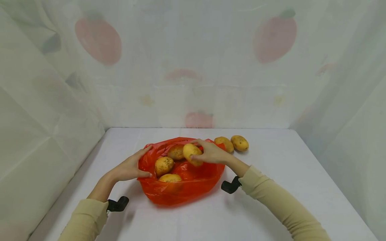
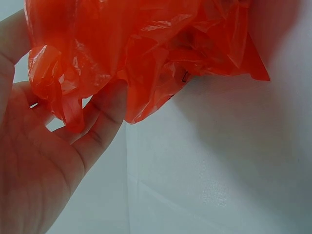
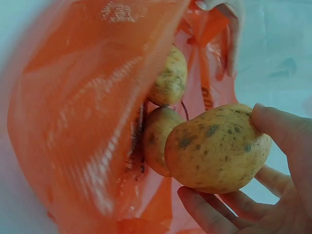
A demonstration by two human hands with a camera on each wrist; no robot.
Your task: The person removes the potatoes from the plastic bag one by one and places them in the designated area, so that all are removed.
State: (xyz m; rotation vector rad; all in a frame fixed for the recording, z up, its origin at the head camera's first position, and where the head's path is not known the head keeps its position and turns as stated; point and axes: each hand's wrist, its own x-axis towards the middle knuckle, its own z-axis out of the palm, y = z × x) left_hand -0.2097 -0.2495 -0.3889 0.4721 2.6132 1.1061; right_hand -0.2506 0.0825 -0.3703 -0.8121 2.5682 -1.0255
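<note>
A red plastic bag (image 1: pixel 193 190) lies on its side on the table, its mouth spread wide. My left hand (image 1: pixel 129 168) holds the bag's left rim, thumb on the near edge and fingers on the far one. Over the opening, my right hand (image 1: pixel 213 154) grips a yellow potato (image 3: pixel 219 148) with dark spots between thumb and fingers. Inside the bag lie a potato (image 1: pixel 164 166) at the left, another potato (image 1: pixel 176 152) behind it and a third potato (image 1: pixel 170 178) partly hidden by the near rim.
Two potatoes, a nearer potato (image 1: pixel 224 144) and a farther potato (image 1: pixel 239 143), lie on the white table (image 1: pixel 271 160) just right of the bag. Pale fabric walls (image 1: pixel 235 93) with faded fruit prints enclose the table at the back and both sides.
</note>
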